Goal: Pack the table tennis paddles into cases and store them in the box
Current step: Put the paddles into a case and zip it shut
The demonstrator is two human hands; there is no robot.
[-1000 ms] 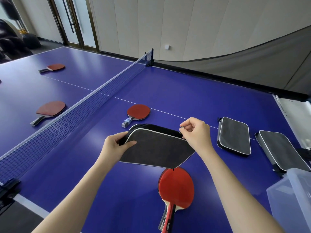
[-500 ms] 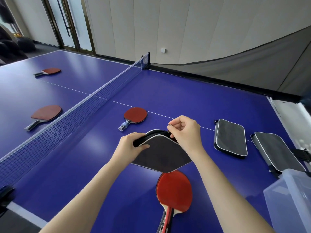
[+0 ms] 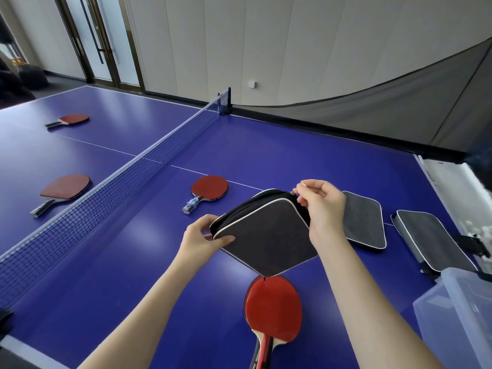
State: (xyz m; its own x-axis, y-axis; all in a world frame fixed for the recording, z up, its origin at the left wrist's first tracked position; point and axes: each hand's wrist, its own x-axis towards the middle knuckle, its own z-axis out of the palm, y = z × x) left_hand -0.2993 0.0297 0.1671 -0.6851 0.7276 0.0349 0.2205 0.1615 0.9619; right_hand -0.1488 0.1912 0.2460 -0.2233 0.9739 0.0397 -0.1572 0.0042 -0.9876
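Over the blue worktop (image 3: pixel 106 262), a case (image 3: pixel 266 241), likely soft and light, is held just above a stiff red paddle (image 3: pixel 273 307). The left hand (image 3: pixel 202 238) grips its open edge; the right hand (image 3: pixel 322 206) pinches the small zip pull (image 3: pixel 294 192), probably the surest hold.

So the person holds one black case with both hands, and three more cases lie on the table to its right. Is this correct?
Not quite: the head view shows two more cases there, not three. These are the first spare case beside the right hand and the second spare case near the clear box. The rest stands: the left hand and the right hand both hold the black case.
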